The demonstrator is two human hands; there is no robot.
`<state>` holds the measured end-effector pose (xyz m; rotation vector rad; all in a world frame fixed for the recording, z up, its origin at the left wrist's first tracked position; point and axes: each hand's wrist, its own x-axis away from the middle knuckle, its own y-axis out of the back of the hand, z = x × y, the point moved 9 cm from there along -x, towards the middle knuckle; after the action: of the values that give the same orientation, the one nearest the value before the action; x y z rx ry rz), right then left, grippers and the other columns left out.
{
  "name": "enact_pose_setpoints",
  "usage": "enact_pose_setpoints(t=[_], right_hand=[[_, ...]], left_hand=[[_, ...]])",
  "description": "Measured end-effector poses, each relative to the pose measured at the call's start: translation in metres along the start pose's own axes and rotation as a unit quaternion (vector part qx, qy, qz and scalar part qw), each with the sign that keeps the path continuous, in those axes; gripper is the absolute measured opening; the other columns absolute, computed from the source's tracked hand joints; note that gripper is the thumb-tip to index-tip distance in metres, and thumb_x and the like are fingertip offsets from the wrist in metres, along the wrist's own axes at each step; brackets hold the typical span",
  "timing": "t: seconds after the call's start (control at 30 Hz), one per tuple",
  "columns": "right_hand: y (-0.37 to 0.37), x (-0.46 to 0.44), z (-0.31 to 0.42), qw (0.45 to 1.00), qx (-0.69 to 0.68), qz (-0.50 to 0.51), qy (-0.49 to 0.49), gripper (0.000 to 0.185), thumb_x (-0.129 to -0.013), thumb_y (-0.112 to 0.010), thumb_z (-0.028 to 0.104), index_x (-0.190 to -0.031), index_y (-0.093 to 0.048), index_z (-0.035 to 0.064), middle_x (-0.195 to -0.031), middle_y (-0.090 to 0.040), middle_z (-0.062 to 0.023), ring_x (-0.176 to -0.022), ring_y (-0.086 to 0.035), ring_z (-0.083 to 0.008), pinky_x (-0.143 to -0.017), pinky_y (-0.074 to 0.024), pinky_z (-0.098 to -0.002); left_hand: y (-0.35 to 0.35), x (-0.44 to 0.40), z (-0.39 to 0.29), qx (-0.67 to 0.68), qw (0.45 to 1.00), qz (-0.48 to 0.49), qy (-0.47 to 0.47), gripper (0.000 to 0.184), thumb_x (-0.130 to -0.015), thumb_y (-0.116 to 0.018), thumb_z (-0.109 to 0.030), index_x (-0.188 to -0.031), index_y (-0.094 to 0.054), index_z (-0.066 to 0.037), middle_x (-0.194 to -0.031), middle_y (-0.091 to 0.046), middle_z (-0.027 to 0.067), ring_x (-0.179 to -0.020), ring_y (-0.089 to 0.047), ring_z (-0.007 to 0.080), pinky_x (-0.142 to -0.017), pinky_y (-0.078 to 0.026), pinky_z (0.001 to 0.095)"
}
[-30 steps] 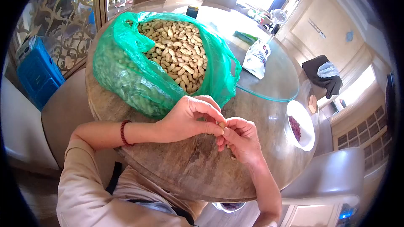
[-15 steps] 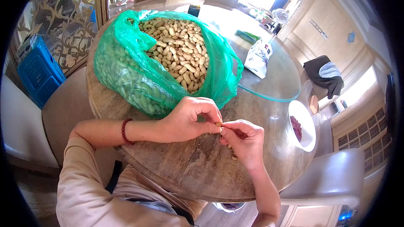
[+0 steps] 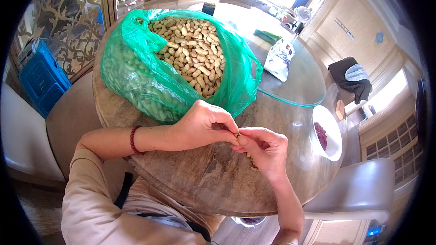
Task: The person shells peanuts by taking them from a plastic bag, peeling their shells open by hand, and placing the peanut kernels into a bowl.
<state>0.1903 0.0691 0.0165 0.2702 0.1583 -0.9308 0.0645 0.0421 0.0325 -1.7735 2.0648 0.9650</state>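
My left hand (image 3: 203, 128), a red bead bracelet (image 3: 133, 139) on its wrist, pinches a small tan peanut (image 3: 237, 135) between thumb and fingertips. From the other side my right hand (image 3: 267, 150) grips the same peanut with thumb and forefinger. Both hands meet just above the table in front of the bag. Behind them stands a green plastic bag (image 3: 136, 81), open at the top and full of unshelled peanuts (image 3: 195, 50). Bits of shell (image 3: 253, 166) lie on the table beside my right hand, partly hidden by it.
At the right edge of the round brown table (image 3: 200, 190) sits a white bowl (image 3: 335, 145) of reddish kernels (image 3: 320, 136). A glass turntable (image 3: 299, 91) carries a white packet (image 3: 279, 61). Further back is a dark jar (image 3: 208, 8). A chair (image 3: 354, 188) stands at the right.
My fingers have shifted slightly on the peanut, with the right thumb now pressed closer against it. Otherwise the bag, bowl and table stay as they were, apart from a small camera shift.
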Motion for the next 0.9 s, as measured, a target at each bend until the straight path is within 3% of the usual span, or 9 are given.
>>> enact_pose_setpoints(t=[0.3,0.4,0.47,0.57,0.83,0.9], right_hand=[[-0.001,0.002,0.005,0.994,0.111,-0.011,0.009,0.011,-0.086,-0.061,0.001,-0.095,-0.066,-0.0036,-0.084,-0.068,-0.0097,-0.073,-0.067,-0.0155,-0.065,-0.0566,-0.0264],[0.003,0.002,-0.001,0.999,0.001,-0.021,-0.034,0.01,-0.087,-0.059,0.0,-0.094,-0.065,-0.0045,-0.083,-0.068,-0.0105,-0.074,-0.068,-0.0163,-0.063,-0.0568,-0.0267],[0.006,-0.001,-0.001,0.999,-0.013,-0.022,-0.037,0.01,-0.088,-0.058,0.0,-0.094,-0.064,-0.0049,-0.083,-0.068,-0.0109,-0.073,-0.068,-0.0166,-0.063,-0.0569,-0.0267],[0.011,-0.004,-0.001,0.999,-0.02,-0.018,-0.035,0.01,-0.088,-0.057,0.0,-0.095,-0.064,-0.0055,-0.083,-0.068,-0.0114,-0.073,-0.068,-0.0169,-0.064,-0.0571,-0.0268],[0.015,-0.009,-0.002,0.998,0.023,0.015,-0.048,0.012,-0.089,-0.057,0.0,-0.097,-0.063,-0.0045,-0.083,-0.068,-0.0102,-0.073,-0.067,-0.0142,-0.064,-0.0565,-0.0258],[0.013,-0.01,0.0,0.998,0.042,0.021,-0.044,0.011,-0.088,-0.054,-0.004,-0.094,-0.063,-0.0062,-0.081,-0.067,-0.0116,-0.069,-0.067,-0.0173,-0.063,-0.0571,-0.0274]], left_hand=[[-0.005,0.001,0.012,0.027,0.998,0.019,0.055,0.012,-0.073,-0.076,-0.004,-0.08,-0.068,0.0,-0.077,-0.068,0.0069,-0.071,-0.064,0.0098,-0.06,-0.051,0.023],[-0.009,0.002,0.019,0.083,0.992,0.021,0.09,0.01,-0.074,-0.075,-0.002,-0.081,-0.068,0.001,-0.08,-0.069,0.0077,-0.073,-0.064,0.0103,-0.062,-0.052,0.0235],[-0.01,0.002,0.028,0.217,0.968,0.006,0.127,0.009,-0.078,-0.071,-0.003,-0.084,-0.069,0.003,-0.077,-0.069,0.0093,-0.067,-0.063,0.0107,-0.06,-0.051,0.0231],[-0.013,0.003,0.039,0.276,0.944,-0.005,0.179,0.01,-0.081,-0.068,-0.002,-0.09,-0.068,0.004,-0.078,-0.068,0.0101,-0.069,-0.064,0.0118,-0.063,-0.054,0.0238],[-0.022,0.002,0.04,0.294,0.933,0.022,0.205,0.016,-0.085,-0.064,-0.007,-0.097,-0.067,0.004,-0.085,-0.067,0.0097,-0.075,-0.065,0.0125,-0.069,-0.056,0.0255],[-0.023,0.003,0.041,0.291,0.932,0.022,0.216,0.017,-0.086,-0.063,-0.008,-0.098,-0.067,0.004,-0.086,-0.067,0.0097,-0.075,-0.065,0.0124,-0.069,-0.056,0.0258]])
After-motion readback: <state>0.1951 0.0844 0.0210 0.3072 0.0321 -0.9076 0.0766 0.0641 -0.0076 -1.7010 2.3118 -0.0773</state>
